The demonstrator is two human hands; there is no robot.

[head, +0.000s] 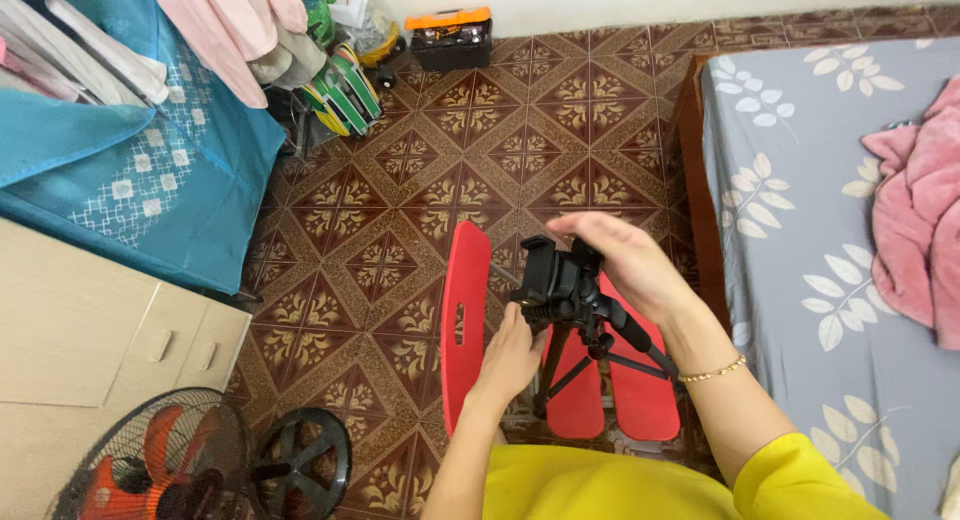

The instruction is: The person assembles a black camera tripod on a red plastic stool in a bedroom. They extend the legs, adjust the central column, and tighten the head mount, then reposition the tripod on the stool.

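A black tripod (590, 345) stands on the seat of a red plastic chair (462, 320) below me. My right hand (625, 260) curves over the black phone holder (555, 275) at the tripod's head and grips it from the right. From the left, my left hand (510, 355) holds the part just under the head, near a knob. My right wrist wears a thin gold bracelet (712, 372). My sleeves are yellow.
A bed with a grey leaf-print sheet (800, 230) and a pink blanket (925, 230) lies at the right. A beige cabinet (90, 350) and an orange-bladed fan (150, 470) stand at the left. A teal cloth wardrobe (130, 150) and a black-orange toolbox (450, 38) are further back.
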